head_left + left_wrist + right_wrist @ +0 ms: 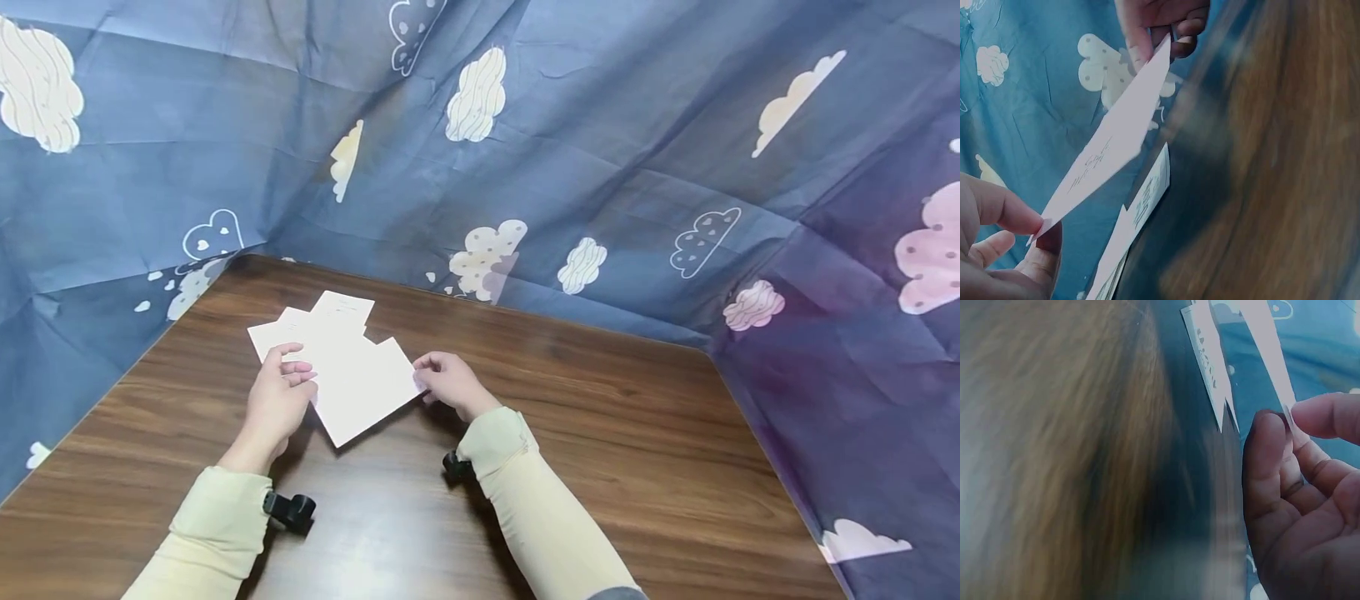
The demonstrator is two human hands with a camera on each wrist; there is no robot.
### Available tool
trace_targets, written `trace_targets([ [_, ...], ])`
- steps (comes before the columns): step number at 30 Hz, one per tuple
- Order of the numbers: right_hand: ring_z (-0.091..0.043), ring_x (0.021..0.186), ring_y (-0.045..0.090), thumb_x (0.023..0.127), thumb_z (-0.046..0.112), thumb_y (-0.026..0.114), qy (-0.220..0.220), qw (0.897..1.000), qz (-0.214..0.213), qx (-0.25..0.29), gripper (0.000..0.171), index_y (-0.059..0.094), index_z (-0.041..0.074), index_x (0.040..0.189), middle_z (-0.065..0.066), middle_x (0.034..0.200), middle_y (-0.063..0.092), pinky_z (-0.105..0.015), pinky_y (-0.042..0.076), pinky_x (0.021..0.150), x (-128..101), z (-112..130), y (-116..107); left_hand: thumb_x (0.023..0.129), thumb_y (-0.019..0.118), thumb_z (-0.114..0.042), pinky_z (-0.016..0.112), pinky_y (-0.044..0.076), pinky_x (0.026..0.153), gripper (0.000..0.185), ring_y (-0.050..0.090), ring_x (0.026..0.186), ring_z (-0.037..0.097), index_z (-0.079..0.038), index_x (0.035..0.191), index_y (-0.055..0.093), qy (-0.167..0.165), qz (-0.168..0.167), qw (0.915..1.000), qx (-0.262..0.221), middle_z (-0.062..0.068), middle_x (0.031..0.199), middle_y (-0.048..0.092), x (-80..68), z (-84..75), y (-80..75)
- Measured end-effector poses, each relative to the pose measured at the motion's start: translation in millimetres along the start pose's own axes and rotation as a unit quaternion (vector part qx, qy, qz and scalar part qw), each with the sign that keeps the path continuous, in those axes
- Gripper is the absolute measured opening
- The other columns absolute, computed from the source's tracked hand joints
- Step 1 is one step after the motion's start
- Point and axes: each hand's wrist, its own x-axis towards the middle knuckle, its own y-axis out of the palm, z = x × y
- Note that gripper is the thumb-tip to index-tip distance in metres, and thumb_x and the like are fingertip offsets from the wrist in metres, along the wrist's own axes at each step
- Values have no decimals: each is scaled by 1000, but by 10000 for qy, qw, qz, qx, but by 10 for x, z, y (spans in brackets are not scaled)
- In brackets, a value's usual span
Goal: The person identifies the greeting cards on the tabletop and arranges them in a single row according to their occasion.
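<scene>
A white sheet of paper (358, 385) is held just above the wooden table (600, 433) between both hands. My left hand (279, 398) pinches its left edge between thumb and fingers; in the left wrist view the same paper (1110, 150) runs edge-on from my left fingertips (1022, 219) up to the other hand. My right hand (450, 382) pinches the sheet's right corner, and the right wrist view shows thumb and forefinger (1316, 415) closed on the paper's edge (1269, 350). Other white sheets (330, 321) lie flat on the table under and behind the held one.
Blue cloth with white cloud prints (525, 142) hangs as walls at the back and both sides of the table. Small black wrist mounts (291, 508) sit under each sleeve. Bare wood extends to the right and front.
</scene>
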Motion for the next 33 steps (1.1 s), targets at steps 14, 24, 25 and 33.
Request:
trace_targets([
  [14, -12, 71, 54, 98, -1, 60, 140, 9947, 179, 998, 11, 60, -4, 109, -3, 82, 56, -24, 51, 63, -340, -203, -383, 101, 49, -8, 36, 48, 82, 47, 61, 109, 36, 5, 146, 43, -230, 361, 9989, 182, 25, 130, 57, -35, -119, 309],
  [24, -12, 72, 55, 97, 1, 62, 315, 9953, 111, 906, 12, 59, -3, 108, -2, 81, 57, -25, 52, 65, -687, -334, -774, 98, 54, -2, 29, 55, 71, 26, 61, 75, 18, 9, 122, 58, 189, 612, 9977, 213, 14, 97, 64, -48, -216, 662],
  [25, -12, 72, 55, 96, 1, 62, 339, 9951, 138, 918, 12, 59, -3, 107, -2, 81, 57, -24, 52, 64, -726, -351, -813, 98, 54, -2, 29, 54, 69, 26, 61, 74, 18, 8, 121, 58, 237, 636, 9975, 217, 13, 95, 65, -43, -230, 697],
  [33, -13, 73, 60, 97, 2, 61, 520, 9957, -67, 769, 15, 58, -3, 111, -3, 84, 60, -24, 52, 63, -1006, -483, -1045, 98, 57, 0, 30, 55, 70, 15, 61, 72, 18, 8, 110, 61, 453, 1104, 9928, 137, 11, 88, 63, -68, -288, 979],
])
